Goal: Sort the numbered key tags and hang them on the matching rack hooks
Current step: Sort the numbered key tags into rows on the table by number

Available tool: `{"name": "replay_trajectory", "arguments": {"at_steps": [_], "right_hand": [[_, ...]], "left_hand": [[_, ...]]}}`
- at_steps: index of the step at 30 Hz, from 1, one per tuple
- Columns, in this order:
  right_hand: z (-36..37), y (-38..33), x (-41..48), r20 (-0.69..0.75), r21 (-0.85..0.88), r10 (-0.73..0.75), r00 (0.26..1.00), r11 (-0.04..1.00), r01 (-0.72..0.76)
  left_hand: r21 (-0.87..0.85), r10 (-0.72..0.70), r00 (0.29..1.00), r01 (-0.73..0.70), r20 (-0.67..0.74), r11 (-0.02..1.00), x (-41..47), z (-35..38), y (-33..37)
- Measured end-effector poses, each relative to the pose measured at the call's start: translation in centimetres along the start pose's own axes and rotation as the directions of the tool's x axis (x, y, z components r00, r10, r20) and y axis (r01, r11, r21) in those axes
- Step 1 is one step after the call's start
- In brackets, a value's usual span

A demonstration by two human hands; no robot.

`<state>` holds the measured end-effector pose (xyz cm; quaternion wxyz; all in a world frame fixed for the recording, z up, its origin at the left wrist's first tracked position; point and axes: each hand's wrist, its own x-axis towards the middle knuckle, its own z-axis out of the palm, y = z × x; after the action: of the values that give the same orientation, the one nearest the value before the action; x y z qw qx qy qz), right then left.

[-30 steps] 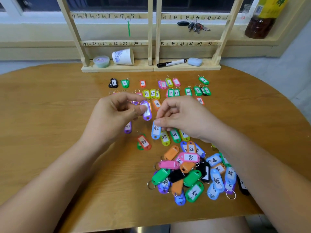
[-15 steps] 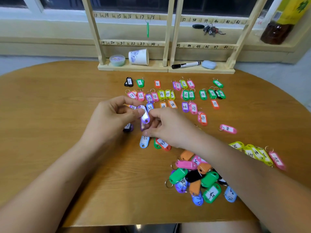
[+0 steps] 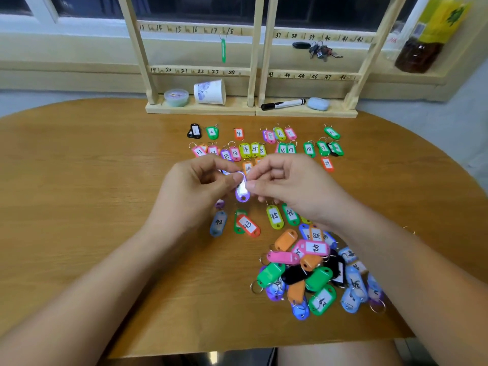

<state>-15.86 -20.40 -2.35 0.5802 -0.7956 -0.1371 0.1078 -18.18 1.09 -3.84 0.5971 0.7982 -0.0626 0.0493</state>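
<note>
Both grips point(image 3: 192, 194) point(image 3: 290, 186) pinch a purple tag point(image 3: 242, 195), number unreadable.

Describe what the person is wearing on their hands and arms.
Nothing worn that I can see: the left hand and right hand have no gloves, rings or watch, and neither forearm shows a sleeve up to the frame edge.

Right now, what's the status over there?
Left hand and right hand pinch purple tag. Green tag hangs on rack. Unsorted pile beside right forearm.
</note>
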Motion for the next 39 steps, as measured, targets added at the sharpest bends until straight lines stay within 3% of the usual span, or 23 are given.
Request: {"name": "replay_trajectory", "arguments": {"at_steps": [6, 10, 17, 25, 27, 32, 39], "right_hand": [[-2.6, 0.9, -1.7, -0.016, 0.039, 0.036, 0.999, 0.999, -0.035], [-5.2, 2.2, -2.5, -0.148, -0.051, 0.086, 0.985, 0.994, -0.095], [-7.0, 4.0, -3.1, -0.218, -0.204, 0.166, 0.962, 0.956, -0.211], [-7.4, 5.3, -3.6, -0.174, -0.382, 0.097, 0.98, 0.911, -0.158], [-7.9, 4.9, -4.1, -0.111, -0.403, 0.06, 0.992, 0.91, -0.1], [-9.5, 3.2, -5.9, 0.217, -0.498, 0.081, 0.973, 0.867, 0.039], [-9.2, 2.8, -5.8, 0.299, -0.615, 0.158, 0.941, 0.786, 0.063]], "left_hand": [[0.066, 0.042, 0.993, -0.049, 0.111, 0.997, -0.6, 2.6, 1.2], [0.204, 0.055, 0.985, -0.089, 0.164, 0.975, -1.5, 3.1, 1.0], [0.51, 0.127, 0.95, -0.263, 0.286, 0.819, -3.1, 5.5, 1.5], [0.664, 0.085, 0.947, -0.28, 0.311, 0.693, -4.0, 7.5, 1.9], [0.679, 0.054, 0.953, -0.251, 0.297, 0.69, -3.9, 7.6, 2.0], [0.699, -0.009, 0.949, -0.226, 0.315, 0.678, -3.4, 7.7, 2.4], [0.673, -0.086, 0.935, -0.183, 0.345, 0.717, -2.9, 7.1, 2.5]]}}
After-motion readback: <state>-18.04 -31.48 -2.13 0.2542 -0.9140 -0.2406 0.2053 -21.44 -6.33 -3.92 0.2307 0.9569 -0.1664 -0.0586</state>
